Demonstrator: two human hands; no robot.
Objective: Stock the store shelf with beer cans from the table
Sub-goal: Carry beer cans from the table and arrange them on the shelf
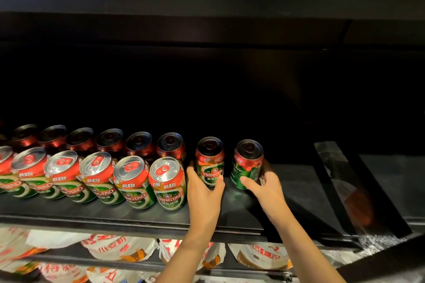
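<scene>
Setting two cans upright on shelf, extending back row: left hand fingers curled round one can, right hand round another can.

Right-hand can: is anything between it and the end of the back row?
Only the left-hand can, held by the left hand, stands between the back row and the right-hand can gripped by the right hand.

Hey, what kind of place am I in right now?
Most likely a shop aisle. A dark shelf carries two rows of identical Tsingtao beer cans, and packaged bags fill the shelf below. Your left hand and right hand each grip a can at the row's end.
</scene>
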